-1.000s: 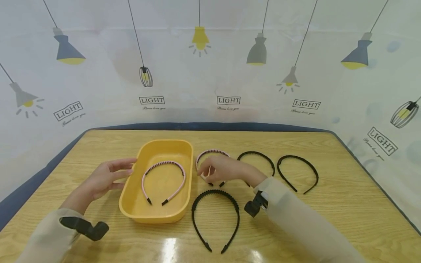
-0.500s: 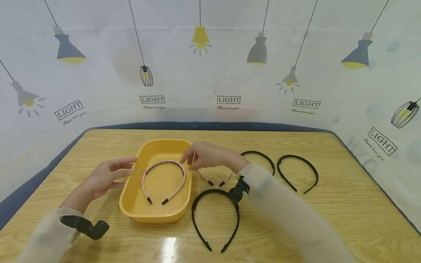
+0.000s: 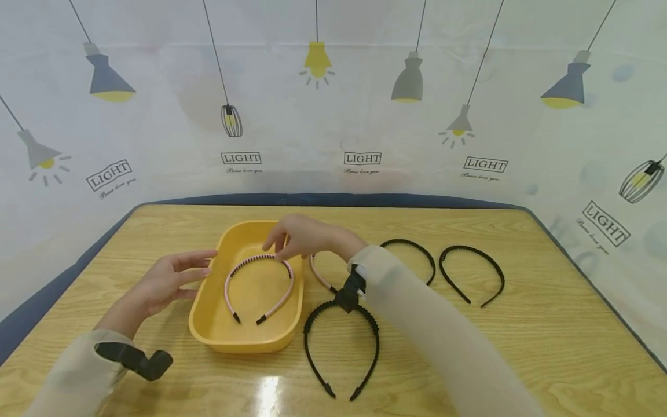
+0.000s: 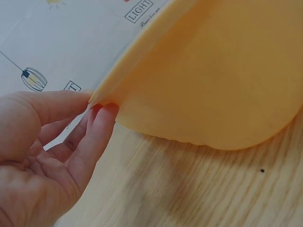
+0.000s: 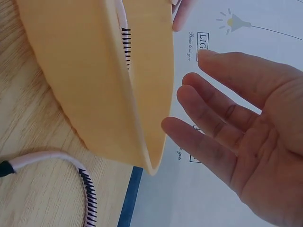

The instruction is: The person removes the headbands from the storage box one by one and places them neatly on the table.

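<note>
A yellow plastic basin (image 3: 250, 348) stands left of centre on the table. In it lies a pink headband (image 3: 226, 286) with dark stripes, its two black tips towards me. My left hand (image 3: 164, 284) pinches the basin's left rim, thumb above and fingers below, as the left wrist view shows. Over the basin's far right part hovers my right hand (image 3: 302, 234), its fingers spread and relaxed with nothing between them in the right wrist view. A second pink striped headband (image 3: 320, 275) lies on the table just right of the basin, partly hidden behind my right hand and sleeve.
On the wooden table (image 3: 547, 324) a black ridged headband (image 3: 307, 333) lies in front, partly under my right wrist camera (image 3: 348, 295) in view. Two more lie at the back right: one black headband (image 3: 424, 253), another black headband (image 3: 500, 270). A lamp-print curtain (image 3: 302, 127) hangs behind.
My right hand has moved left from over the second pink headband, across the basin's right rim, to above the basin. The left hand, the basin and the headbands have stayed put.
</note>
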A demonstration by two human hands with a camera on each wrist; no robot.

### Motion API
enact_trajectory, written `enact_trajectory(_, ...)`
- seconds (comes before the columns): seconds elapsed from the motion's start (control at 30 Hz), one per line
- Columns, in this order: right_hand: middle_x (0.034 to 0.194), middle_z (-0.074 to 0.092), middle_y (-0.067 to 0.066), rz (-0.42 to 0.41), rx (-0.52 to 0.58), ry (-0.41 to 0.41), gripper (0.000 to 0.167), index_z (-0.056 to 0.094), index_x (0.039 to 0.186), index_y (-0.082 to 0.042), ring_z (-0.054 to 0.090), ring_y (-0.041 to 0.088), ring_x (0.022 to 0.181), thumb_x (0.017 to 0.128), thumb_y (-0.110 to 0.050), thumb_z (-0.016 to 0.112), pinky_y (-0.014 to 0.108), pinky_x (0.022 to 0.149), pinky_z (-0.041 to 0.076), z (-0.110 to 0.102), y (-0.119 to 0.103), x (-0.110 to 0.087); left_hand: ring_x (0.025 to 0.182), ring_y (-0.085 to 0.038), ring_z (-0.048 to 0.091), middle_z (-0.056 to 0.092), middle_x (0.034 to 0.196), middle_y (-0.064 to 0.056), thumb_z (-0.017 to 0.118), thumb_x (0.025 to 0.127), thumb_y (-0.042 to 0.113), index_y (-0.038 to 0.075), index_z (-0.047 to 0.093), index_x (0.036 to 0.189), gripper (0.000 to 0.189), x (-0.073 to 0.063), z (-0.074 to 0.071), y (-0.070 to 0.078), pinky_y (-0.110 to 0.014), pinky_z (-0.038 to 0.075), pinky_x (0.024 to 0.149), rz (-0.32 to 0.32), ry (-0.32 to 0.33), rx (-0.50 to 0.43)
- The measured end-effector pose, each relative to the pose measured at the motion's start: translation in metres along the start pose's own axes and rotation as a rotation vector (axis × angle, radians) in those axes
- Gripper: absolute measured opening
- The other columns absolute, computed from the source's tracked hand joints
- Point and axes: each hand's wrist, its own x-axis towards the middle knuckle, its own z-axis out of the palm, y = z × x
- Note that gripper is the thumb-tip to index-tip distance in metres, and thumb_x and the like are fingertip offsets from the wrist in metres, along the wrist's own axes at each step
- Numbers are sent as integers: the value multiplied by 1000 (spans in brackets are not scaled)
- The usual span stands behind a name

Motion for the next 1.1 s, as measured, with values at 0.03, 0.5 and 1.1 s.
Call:
enact_trajectory(0.03, 92, 63, 4, 6, 10, -2, 29, 63, 117, -7, 60, 14, 80, 88, -10, 63, 28, 58, 52, 0, 0, 2, 94, -5, 57, 43, 118, -11, 61, 89, 20, 0, 37, 139, 59, 0, 0, 0, -34, 52, 76, 0, 0, 0)
enact_trajectory(0.5, 98, 63, 5, 39, 68, -4, 31, 62, 118, -7, 60, 16, 85, 88, -9, 62, 28, 59, 53, 2, -5, 31, 94, -5, 57, 44, 118, -11, 61, 90, 20, -3, 34, 139, 61, 0, -1, -2, -36, 52, 77, -3, -1, 0)
enact_trajectory(1.1, 97, 64, 2, 129, 185, 45, 31, 63, 118, -6, 60, 14, 83, 87, -7, 63, 30, 58, 54, 2, -10, 62, 94, -6, 57, 46, 117, -9, 61, 90, 21, -2, 34, 139, 61, 3, -2, -3, -36, 52, 77, -4, -5, -9)
